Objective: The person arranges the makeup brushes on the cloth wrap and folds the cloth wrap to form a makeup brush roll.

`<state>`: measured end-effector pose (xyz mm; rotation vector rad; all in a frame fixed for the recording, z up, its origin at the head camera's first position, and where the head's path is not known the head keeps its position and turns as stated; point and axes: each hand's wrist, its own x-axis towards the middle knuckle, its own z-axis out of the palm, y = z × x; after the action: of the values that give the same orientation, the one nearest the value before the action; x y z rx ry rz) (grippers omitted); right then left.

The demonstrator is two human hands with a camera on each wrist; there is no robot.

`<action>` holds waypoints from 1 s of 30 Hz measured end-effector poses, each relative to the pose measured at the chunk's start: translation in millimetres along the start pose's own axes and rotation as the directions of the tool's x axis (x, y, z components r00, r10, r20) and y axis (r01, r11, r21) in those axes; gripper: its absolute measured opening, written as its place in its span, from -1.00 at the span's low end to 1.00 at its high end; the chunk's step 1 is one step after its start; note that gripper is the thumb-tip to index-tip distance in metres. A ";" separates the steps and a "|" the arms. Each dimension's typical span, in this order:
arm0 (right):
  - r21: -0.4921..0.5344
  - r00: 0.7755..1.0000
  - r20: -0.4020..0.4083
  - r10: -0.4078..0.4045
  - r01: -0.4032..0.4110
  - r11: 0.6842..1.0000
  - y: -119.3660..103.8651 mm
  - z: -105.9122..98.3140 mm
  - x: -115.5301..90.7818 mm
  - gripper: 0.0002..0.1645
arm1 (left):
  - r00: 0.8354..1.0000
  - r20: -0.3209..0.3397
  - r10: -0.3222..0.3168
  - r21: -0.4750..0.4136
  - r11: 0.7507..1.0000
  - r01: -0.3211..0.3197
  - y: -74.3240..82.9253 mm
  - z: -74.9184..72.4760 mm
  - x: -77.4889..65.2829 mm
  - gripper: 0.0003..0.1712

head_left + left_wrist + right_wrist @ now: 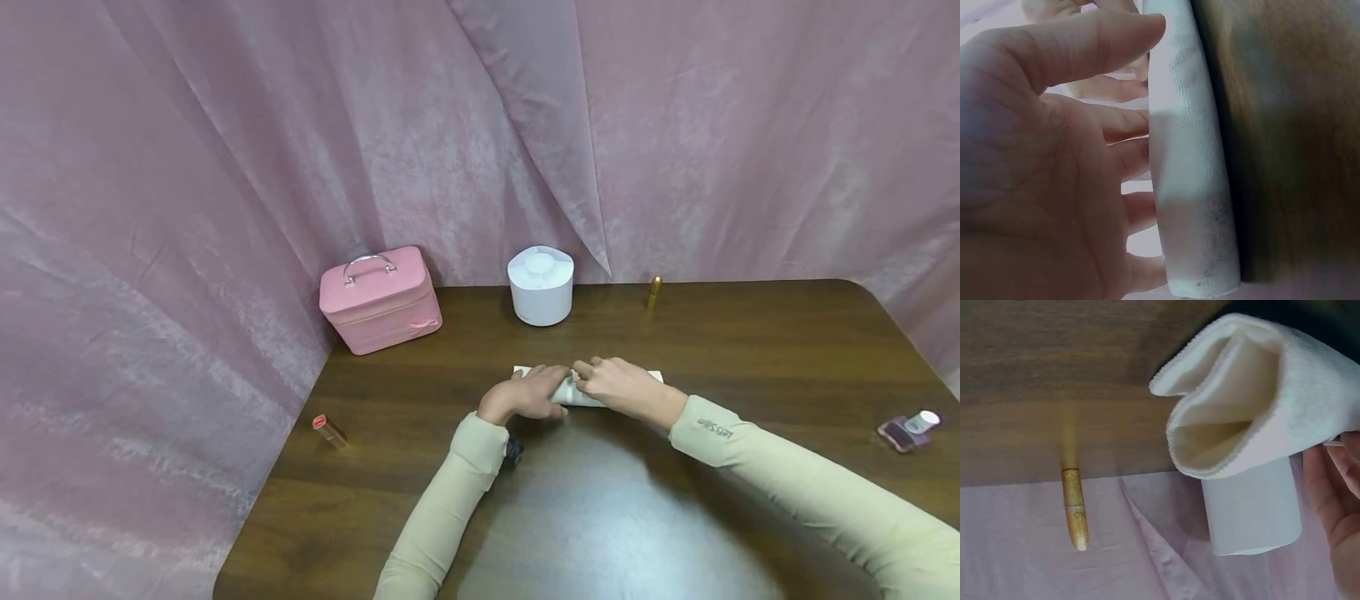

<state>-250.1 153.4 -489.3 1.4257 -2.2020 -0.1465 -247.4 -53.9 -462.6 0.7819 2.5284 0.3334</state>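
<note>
A white cloth (pixel 577 393), rolled into a loose tube, lies crosswise on the table under both hands. Its open end shows folded layers in the right wrist view, and pale corners stick out on either side in the head view. My left hand (pixel 531 392) rests over the left part of the roll, its spread fingers reaching to the far side and the thumb near the front edge. Close by, my right hand (pixel 621 387) has curled fingers gripping the roll near its middle. In the left wrist view the roll (pixel 1188 156) hides the left fingertips.
Behind the hands stand a pink case (pixel 382 304) with a metal handle and a white round container (pixel 542 287). A gold tube (pixel 655 292) stands at the back edge. A reddish lipstick (pixel 330 431) is at left, a purple bottle with white cap (pixel 906 431) at right.
</note>
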 end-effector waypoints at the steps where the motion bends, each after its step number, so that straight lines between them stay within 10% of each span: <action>1: 0.003 1.000 0.001 -0.002 0.002 1.000 1.1 -0.1 0.0 -0.81 | 1.000 -0.003 0.003 0.002 1.000 -0.003 0.1 -0.9 0.4 -0.17; 16: 0.021 0.998 0.035 -0.059 0.058 0.998 16.0 -4.3 -2.2 -0.82 | 0.999 -0.002 0.033 0.012 0.999 -0.033 0.8 -14.3 8.3 -0.18; 23: 0.281 0.980 0.116 0.160 -0.187 0.941 6.6 -11.6 -7.2 -0.85 | 0.994 0.051 0.097 -0.084 0.992 -0.093 -4.0 -5.7 6.3 -0.17; 30: 0.359 0.892 0.239 0.384 -0.449 0.819 -10.1 -25.1 -14.6 -0.61 | 1.000 0.031 -0.003 -0.026 1.000 0.003 0.2 3.9 2.0 -0.10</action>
<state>-225.3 166.2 -476.4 1.1039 -2.7381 0.3913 -246.8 -52.2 -466.6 0.7674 2.4910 0.3493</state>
